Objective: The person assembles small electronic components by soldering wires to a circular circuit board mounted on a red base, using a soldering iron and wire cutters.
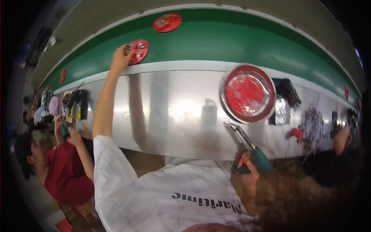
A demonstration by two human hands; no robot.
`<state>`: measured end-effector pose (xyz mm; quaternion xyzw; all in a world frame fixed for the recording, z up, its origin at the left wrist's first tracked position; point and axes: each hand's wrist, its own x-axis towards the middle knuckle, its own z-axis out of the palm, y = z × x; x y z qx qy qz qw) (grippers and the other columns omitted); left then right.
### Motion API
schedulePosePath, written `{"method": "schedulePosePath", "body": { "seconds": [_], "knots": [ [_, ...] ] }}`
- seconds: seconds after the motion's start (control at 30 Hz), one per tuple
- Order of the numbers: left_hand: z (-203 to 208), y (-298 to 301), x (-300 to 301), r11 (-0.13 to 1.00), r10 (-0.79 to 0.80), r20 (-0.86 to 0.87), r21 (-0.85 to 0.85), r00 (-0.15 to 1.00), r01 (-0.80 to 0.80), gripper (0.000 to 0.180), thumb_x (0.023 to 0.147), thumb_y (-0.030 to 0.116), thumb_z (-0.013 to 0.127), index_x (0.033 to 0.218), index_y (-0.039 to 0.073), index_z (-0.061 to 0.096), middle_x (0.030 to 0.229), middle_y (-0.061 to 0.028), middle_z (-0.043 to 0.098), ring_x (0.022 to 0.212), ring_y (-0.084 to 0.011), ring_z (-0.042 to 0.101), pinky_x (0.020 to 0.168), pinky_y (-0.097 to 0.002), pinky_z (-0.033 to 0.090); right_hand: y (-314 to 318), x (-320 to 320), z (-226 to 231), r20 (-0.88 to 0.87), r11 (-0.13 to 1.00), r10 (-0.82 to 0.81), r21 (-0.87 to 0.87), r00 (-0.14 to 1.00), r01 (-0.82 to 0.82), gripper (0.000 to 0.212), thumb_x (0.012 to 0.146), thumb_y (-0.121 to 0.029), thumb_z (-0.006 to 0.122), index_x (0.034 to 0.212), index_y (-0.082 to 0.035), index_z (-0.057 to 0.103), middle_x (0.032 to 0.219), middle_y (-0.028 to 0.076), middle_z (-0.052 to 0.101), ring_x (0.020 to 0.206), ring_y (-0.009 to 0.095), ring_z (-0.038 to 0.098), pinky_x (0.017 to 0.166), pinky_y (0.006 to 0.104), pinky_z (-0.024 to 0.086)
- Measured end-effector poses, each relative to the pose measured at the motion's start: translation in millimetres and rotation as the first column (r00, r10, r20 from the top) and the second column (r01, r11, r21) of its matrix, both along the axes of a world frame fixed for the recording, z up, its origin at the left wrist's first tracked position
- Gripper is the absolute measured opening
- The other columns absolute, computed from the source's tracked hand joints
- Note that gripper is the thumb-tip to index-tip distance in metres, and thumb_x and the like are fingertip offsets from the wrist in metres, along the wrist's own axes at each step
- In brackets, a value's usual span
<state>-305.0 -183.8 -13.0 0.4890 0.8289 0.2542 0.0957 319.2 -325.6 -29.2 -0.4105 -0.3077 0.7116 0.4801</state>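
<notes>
My left hand (pixel 121 60) reaches far forward over the green belt, its fingers closed at the left edge of a red disc (pixel 141 55). Small dark parts and a thin orange wire lie on that disc; my fingertips are partly hidden. Low at the right, my right hand (pixel 248 170) is wrapped round the green handle of a soldering gun (pixel 257 157), one finger near its red trigger. Its slim metal barrel points up and left, the tip just above the steel worktop (pixel 174 112). Beyond the tip stands a round metal-rimmed dish (pixel 247 94) with a red, scraped-looking inside.
Another red disc (pixel 167 23) lies farther back on the green belt (pixel 216 38). Right of the dish are a black tray (pixel 286 92) and a bundle of thin grey wires (pixel 312 125). A co-worker in a red shirt (pixel 69 174) sits at left; another person's arm (pixel 341 140) shows at right.
</notes>
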Motion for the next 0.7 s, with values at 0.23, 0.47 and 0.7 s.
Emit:
{"method": "schedulePosePath", "body": {
  "seconds": [0.23,0.47,0.7],
  "knots": [
    [50.6,-21.5,168.9,0.731,-0.670,-0.153,0.038,0.727,0.681,0.041,0.088,0.016,0.067,0.125,0.003,0.057,0.122,-0.0172,0.059,0.113,-0.0337,0.056,0.095,-0.0395,0.047,-2.0,-4.8,-0.9,-0.178,0.985,-0.170,-0.055,0.969,0.163,0.025,0.081,-0.015,0.059,0.099,0.002,0.057,0.103,0.017,0.056,0.070,0.022,0.059,0.065,0.0329,0.049],
    [49.0,-56.6,282.7,0.318,-0.944,0.082,-0.037,0.320,0.947,0.052,0.078,0.010,0.072,0.127,0.006,0.055,0.129,-0.0171,0.054,0.118,-0.0364,0.053,0.099,-0.0432,0.045,0.5,-3.9,1.0,-0.179,0.971,-0.233,-0.101,0.956,0.218,0.027,0.080,-0.020,0.058,0.095,0.002,0.053,0.100,0.017,0.053,0.063,0.023,0.057,0.059,0.0324,0.047],
    [60.1,-3.1,335.3,0.565,-0.825,0.079,0.140,0.559,0.813,0.016,0.081,0.018,0.067,0.086,0.004,0.069,0.090,-0.0118,0.062,0.091,-0.0301,0.056,0.083,-0.0421,0.044,0.6,-3.6,-0.3,-0.182,0.973,-0.227,-0.087,0.957,0.214,0.027,0.081,-0.020,0.057,0.096,0.002,0.053,0.101,0.017,0.053,0.063,0.023,0.057,0.059,0.0327,0.046]
  ]
}}
